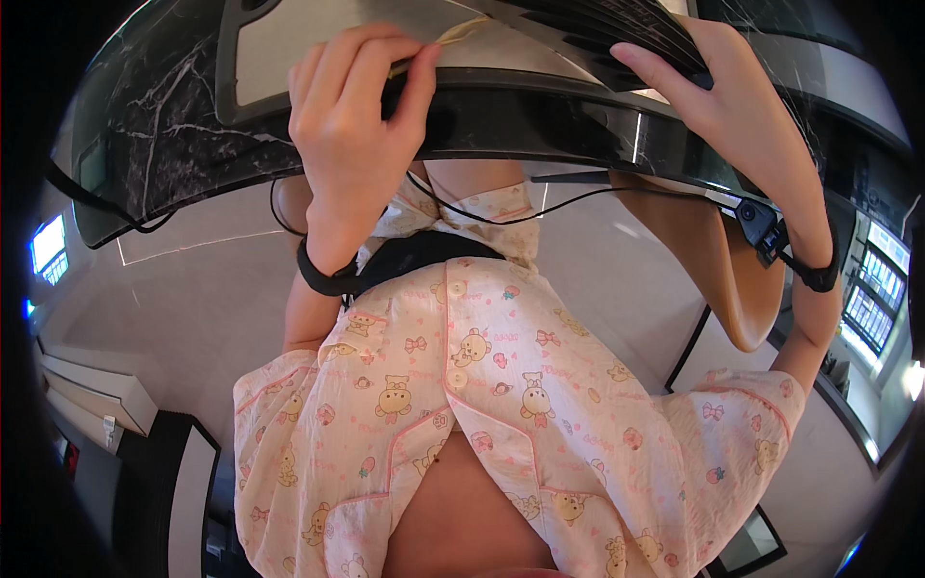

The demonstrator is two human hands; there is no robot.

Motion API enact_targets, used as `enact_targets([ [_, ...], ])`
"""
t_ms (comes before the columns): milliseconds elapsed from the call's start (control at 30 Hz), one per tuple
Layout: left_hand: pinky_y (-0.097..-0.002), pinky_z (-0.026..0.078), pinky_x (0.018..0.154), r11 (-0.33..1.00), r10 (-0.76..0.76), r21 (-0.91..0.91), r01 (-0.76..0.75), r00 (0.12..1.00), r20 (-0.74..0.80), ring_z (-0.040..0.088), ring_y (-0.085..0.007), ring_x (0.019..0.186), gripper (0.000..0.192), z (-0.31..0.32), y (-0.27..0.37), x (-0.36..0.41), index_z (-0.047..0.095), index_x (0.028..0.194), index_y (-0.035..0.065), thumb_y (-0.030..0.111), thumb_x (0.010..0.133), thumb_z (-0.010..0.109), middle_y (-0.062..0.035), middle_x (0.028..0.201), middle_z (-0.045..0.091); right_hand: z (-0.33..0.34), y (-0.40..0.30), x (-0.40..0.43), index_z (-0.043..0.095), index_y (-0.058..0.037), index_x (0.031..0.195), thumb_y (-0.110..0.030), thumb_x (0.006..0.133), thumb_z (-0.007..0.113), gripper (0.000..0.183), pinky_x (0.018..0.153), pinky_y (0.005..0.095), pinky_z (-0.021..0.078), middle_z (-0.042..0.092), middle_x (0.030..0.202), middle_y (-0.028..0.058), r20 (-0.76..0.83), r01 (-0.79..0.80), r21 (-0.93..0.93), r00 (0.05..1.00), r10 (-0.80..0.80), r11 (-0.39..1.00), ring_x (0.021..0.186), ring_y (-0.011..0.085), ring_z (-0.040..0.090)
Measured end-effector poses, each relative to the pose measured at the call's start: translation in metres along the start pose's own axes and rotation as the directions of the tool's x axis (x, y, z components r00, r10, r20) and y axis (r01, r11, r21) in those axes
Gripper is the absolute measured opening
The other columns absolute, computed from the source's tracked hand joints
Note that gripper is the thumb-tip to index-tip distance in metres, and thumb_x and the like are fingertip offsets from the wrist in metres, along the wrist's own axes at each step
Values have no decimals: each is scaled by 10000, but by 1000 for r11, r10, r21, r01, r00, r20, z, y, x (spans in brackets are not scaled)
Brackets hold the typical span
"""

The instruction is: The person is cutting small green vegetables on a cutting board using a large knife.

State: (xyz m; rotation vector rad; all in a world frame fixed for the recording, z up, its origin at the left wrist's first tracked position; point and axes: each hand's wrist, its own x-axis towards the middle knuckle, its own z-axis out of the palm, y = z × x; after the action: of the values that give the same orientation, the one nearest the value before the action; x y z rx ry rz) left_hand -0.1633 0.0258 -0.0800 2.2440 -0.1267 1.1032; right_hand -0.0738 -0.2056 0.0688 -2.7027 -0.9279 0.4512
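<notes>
Between the thumb and fingers of my left hand (354,108) is a thin yellowish strand (462,30). It stretches toward the black object on the right. My right hand (730,101) grips this black ribbed object (614,36), which resembles a partly spread folding fan and bears pale markings. The picture's top edge cuts off its far end, so I cannot tell exactly what it is. Both hands are above a light board (289,58) with a dark grey rim. What lies inside the left fist is partly hidden.
The board rests on a black marble-patterned table (173,130), whose front edge curves across the view. A thin black cable (498,220) hangs below that edge and reaches a small device (759,224) strapped at the right wrist. A brown chair (723,289) stands at the right.
</notes>
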Motion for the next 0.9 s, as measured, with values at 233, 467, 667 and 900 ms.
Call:
enact_targets([
  [233, -335, 458, 750, 1000, -4, 4, 4, 1000, 5, 626, -207, 803, 168, -1, -1, 0, 703, 839, 107, 60, 760, 844, 14, 919, 703, -17, -29, 7, 663, 108, 1011, -168, 968, 677, 279, 646, 394, 540, 677, 757, 254, 65, -47, 100, 997, 40, 994, 647, 394, 650],
  [467, -334, 456, 746, 1000, -8, 3, 8, 1000, 10, 618, -205, 794, 168, 0, -1, 0, 702, 839, 110, 62, 762, 843, 17, 916, 700, -4, -7, 6, 705, 45, 1075, -352, 996, 716, 405, 639, 304, 470, 630, 733, 92, -23, 57, -53, 998, -58, 997, 628, 158, 542],
  [667, -329, 456, 745, 1000, -12, 5, 12, 1000, 23, 618, -205, 798, 169, -2, 0, 1, 698, 837, 109, 62, 762, 843, 19, 920, 701, 4, 23, -1, 700, 51, 1080, -365, 982, 730, 429, 667, 318, 481, 636, 759, 116, -30, 16, -99, 999, -19, 995, 649, 180, 561],
  [900, -342, 466, 756, 1000, 10, 6, -10, 1000, 8, 622, -221, 804, 160, 1, -4, 1, 695, 844, 95, 57, 777, 835, 5, 925, 701, -2, -30, -1, 666, 102, 1059, -170, 974, 661, 286, 697, 407, 567, 696, 779, 249, -38, -49, 31, 998, 51, 998, 721, 398, 696],
])
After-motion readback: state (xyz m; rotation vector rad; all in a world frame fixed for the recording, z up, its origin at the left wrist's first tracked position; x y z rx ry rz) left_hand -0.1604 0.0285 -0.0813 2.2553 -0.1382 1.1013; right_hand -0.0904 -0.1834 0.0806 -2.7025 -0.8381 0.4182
